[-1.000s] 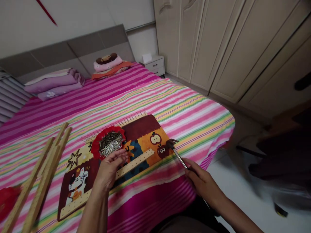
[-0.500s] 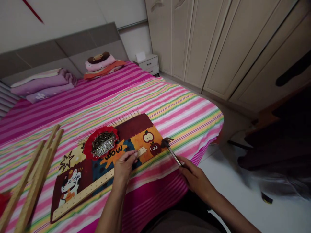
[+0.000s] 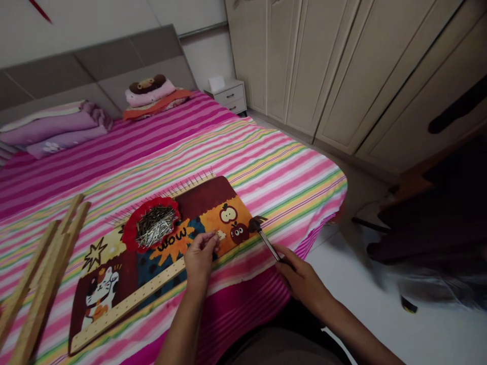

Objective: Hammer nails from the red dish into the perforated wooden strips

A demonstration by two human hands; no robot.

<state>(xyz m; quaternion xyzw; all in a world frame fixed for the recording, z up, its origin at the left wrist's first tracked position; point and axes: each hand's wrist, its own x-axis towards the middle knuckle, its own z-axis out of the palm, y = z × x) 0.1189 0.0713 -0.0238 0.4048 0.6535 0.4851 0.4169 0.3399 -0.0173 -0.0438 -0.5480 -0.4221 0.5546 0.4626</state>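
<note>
The drilled strip [image 3: 129, 301] lies on the patterned mat [image 3: 198, 195], on the wearer's side of the red dish [image 3: 131, 230], along the mat's near edge. The left hand [image 3: 200, 256] is over the strip toward its right end, to the right of the dish. Its grip is closed, thumb and fingertips drawn together; whether a nail is between them cannot be told. The hand hides part of the strip, and a short piece of the right end shows just past the fingertips.

The strip is pale wood, flat and narrow, marked with rows of small dark dots that look like holes. Its long axis slants from the near left, below the printed cat, to the far right, toward the printed apples, about parallel to the mat's long edges.

The right hand [image 3: 304, 279] is well to the right of the dish, its grip closed around the handle of the hammer [image 3: 266, 243]. The metal shaft points away and left, with the dark head at the mat's right edge beside the dark apple.

Loose nails [image 3: 158, 223] fill the dish. Behind it, a row of upright nails [image 3: 196, 182] stands along the mat's far edge. Wooden bars [image 3: 45, 294] lie left of the dish on the striped bed [image 3: 285, 177].
</note>
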